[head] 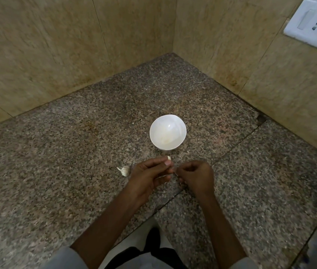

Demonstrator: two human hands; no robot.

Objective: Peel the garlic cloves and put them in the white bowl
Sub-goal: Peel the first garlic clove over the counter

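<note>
While the left hand (149,172) is pinching 1 clove (169,158) near the bowl (152,136), the right hand (194,173) is lying curled, hold unclear; a slack pinch is risking a drop.

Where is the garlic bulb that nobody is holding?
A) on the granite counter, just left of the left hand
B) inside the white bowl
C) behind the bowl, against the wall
A: the garlic bulb lies on the counter beside the left hand, which pinches a clove.
</note>
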